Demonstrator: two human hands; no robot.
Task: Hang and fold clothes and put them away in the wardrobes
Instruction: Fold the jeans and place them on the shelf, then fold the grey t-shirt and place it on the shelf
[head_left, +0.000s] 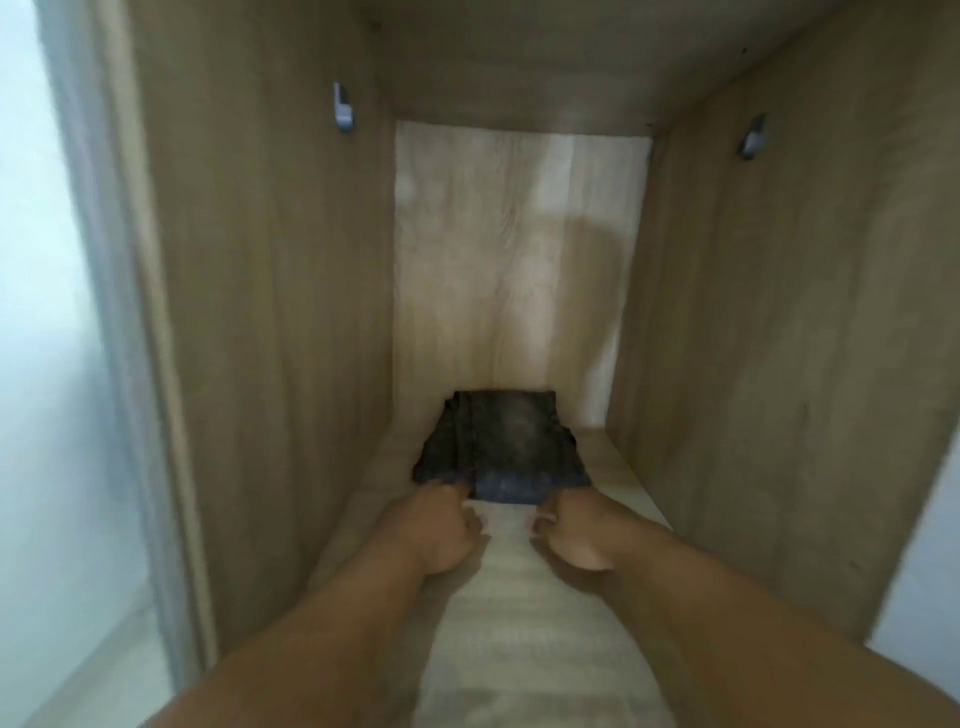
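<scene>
A folded dark denim garment (506, 447) lies on the wardrobe shelf (519, 623), pushed against the back panel. Both my arms reach into the compartment. My left hand (441, 525) is at the garment's near left corner with its fingers curled; my right hand (574, 532) is at the near right corner, fingers curled too. The fingertips of both hands touch the garment's front edge, and motion blur hides whether they still pinch the cloth.
The light wood wardrobe compartment is narrow, with side walls close on the left (270, 312) and right (779, 338). A metal bracket (343, 109) sits high on the left wall, another bracket (753, 137) on the right. A pale wall (41, 364) lies outside on the left.
</scene>
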